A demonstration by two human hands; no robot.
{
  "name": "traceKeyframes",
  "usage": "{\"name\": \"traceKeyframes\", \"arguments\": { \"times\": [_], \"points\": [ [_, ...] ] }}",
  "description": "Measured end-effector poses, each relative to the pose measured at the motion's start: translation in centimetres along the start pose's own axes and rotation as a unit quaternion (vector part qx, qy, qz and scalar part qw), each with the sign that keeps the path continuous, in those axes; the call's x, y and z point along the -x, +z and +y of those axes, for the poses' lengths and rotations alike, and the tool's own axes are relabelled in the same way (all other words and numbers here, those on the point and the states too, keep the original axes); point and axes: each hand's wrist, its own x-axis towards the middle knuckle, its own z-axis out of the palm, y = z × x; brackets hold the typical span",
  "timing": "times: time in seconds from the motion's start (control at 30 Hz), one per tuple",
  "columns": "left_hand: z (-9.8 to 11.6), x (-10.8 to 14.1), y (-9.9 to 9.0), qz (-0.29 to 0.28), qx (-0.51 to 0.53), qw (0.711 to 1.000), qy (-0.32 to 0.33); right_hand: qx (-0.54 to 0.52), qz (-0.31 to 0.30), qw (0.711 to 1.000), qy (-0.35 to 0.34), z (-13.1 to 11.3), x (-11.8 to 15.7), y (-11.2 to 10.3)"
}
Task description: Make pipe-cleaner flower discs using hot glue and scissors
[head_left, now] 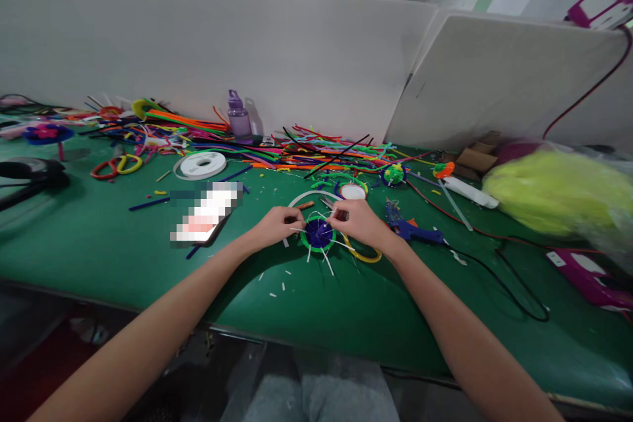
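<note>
Left hand [281,224] and right hand [363,221] pinch white strips [328,264] fanning from a blue-and-green disc [319,236] on a cluttered green table [113,237] before white partitions [222,46].

phone screen [210,210] pixelated, top-right purple device [599,5] cut off

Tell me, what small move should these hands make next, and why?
Perhaps the right hand should fold one near white strip inward while the left hand steadies the blue round piece. I'd judge so because several strips stick out past its green rim, and both hands' fingertips are already close to its edge.
</note>
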Motion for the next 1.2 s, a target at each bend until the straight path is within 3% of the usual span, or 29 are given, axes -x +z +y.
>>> {"name": "traceKeyframes", "arguments": {
  "times": [0.33, 0.57, 1.2],
  "points": [
    [0.3, 0.1, -0.1, 0.003, -0.002, 1.000, -0.005, -0.014, -0.008, 0.999, 0.031, 0.2, 0.0, -0.1],
    [0.2, 0.1, -0.1, -0.002, 0.013, 1.000, -0.007, -0.132, -0.009, 0.989, 0.069, 0.5, -0.1, -1.3],
    [0.2, 0.2, -0.2, -0.003, 0.018, 1.000, 0.002, -0.173, -0.049, 0.982, 0.051, -0.3, -0.1, -1.4]
  ]
}}
